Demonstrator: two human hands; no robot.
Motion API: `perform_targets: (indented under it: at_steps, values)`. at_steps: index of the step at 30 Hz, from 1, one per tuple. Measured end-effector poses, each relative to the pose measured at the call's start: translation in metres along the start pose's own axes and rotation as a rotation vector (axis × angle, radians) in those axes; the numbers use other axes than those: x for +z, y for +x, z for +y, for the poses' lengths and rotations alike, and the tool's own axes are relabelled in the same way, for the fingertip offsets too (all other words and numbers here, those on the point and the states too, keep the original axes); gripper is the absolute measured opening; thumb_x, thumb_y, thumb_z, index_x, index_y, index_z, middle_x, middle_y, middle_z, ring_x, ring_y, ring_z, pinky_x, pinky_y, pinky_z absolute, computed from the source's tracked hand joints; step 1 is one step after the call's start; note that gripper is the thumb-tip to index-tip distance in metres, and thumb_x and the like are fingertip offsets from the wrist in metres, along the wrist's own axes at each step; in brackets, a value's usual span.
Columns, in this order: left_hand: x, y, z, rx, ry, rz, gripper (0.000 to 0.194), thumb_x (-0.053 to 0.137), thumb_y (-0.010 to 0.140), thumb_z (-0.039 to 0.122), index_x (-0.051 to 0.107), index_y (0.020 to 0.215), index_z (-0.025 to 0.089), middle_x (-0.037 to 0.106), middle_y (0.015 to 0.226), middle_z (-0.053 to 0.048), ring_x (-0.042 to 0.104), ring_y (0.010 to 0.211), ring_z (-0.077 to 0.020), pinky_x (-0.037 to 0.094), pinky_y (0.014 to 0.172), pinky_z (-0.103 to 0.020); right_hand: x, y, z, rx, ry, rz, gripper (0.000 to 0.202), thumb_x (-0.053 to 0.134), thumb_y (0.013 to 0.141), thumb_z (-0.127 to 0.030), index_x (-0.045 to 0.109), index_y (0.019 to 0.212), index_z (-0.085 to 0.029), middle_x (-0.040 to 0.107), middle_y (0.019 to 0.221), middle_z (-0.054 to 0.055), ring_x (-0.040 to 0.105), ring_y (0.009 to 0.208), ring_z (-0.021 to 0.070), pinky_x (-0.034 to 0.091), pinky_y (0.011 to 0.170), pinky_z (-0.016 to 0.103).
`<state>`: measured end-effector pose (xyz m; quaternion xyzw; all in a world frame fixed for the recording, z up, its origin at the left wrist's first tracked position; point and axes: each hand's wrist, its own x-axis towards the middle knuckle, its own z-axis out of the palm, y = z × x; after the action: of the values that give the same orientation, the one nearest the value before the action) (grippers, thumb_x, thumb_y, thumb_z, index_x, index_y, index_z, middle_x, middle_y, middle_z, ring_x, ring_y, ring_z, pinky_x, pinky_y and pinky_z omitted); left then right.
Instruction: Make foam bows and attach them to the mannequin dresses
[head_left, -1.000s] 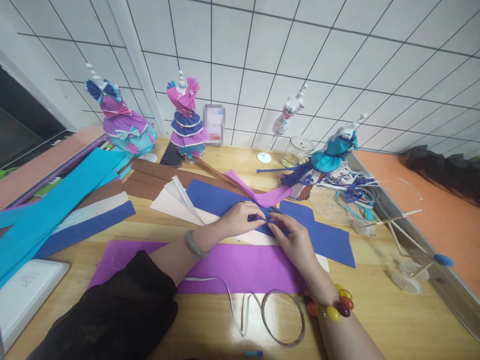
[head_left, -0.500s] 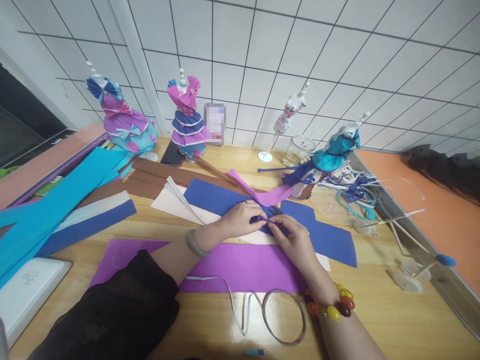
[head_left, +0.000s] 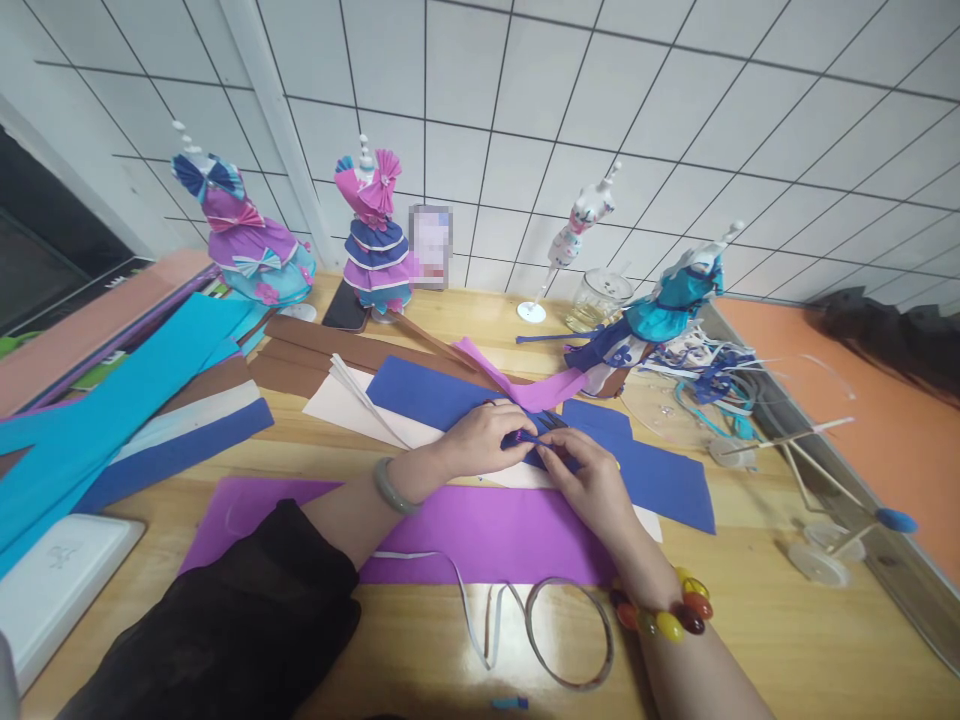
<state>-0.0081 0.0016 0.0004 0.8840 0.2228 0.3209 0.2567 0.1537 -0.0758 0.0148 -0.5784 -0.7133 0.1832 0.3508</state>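
Pinched between both my hands is a small strip of dark blue material (head_left: 529,439), with a bit of pink showing near its left end. My left hand (head_left: 491,440), a bangle on its wrist, grips the left end. The fingertips of my right hand (head_left: 585,470) are closed on the other end; a beaded bracelet is on that arm. Just behind the fingers lie dark scissors (head_left: 553,421), partly hidden. Beneath the hands are blue sheets (head_left: 667,485), a pale sheet (head_left: 341,405) and a purple sheet (head_left: 480,535).
Dressed miniature mannequins (head_left: 379,250) stand along the wall, beside a bare one (head_left: 577,230) and a glass jar (head_left: 600,300). Turquoise strips (head_left: 142,400) lie left, above a white device (head_left: 75,570). A tape roll (head_left: 570,635) rests in front, and scraps (head_left: 712,375) pile up right.
Both hands stay almost in place. The left fingers have shifted slightly on the blue strip, so more of its pink part shows.
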Motion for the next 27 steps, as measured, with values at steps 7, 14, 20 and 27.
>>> perform_targets:
  at_steps: [7,14,20,27]
  values:
    - [-0.0001,0.0003,-0.0007,0.015,-0.003,-0.017,0.011,0.05,0.074,0.016,0.06,0.079,0.017,0.062,0.081,-0.003,0.054,0.083,-0.0135,0.038,0.08,-0.026,-0.0006,-0.001,-0.0033,0.006,-0.024,-0.022,0.013,0.049,0.081,-0.023,0.06,0.087,-0.02,0.061,0.085,0.006,0.056,0.076,0.0184,0.045,0.069,0.031]
    - [0.0001,0.0009,-0.0014,0.036,-0.031,-0.008,0.011,0.05,0.072,0.014,0.06,0.077,0.016,0.061,0.08,-0.004,0.054,0.082,-0.0134,0.038,0.08,-0.026,0.0004,-0.0006,0.0,-0.002,-0.041,-0.011,0.016,0.049,0.08,-0.025,0.059,0.092,-0.02,0.061,0.084,0.006,0.056,0.073,0.0186,0.046,0.067,0.032]
    - [-0.0004,0.001,-0.0001,0.029,-0.029,-0.023,0.011,0.05,0.073,0.014,0.06,0.078,0.016,0.061,0.081,-0.004,0.053,0.083,-0.0134,0.038,0.079,-0.026,0.0006,-0.0007,0.0007,-0.016,-0.02,-0.02,0.013,0.048,0.082,-0.024,0.059,0.085,-0.02,0.061,0.087,0.007,0.057,0.081,0.0198,0.046,0.071,0.033]
    - [-0.0002,0.0002,0.0004,-0.002,-0.015,-0.012,0.012,0.051,0.074,0.017,0.06,0.081,0.017,0.062,0.083,-0.004,0.053,0.085,-0.0142,0.038,0.08,-0.027,0.0009,-0.0003,-0.0011,0.0,-0.043,0.015,0.015,0.047,0.081,-0.026,0.06,0.081,-0.02,0.062,0.081,0.006,0.057,0.073,0.0189,0.046,0.064,0.031]
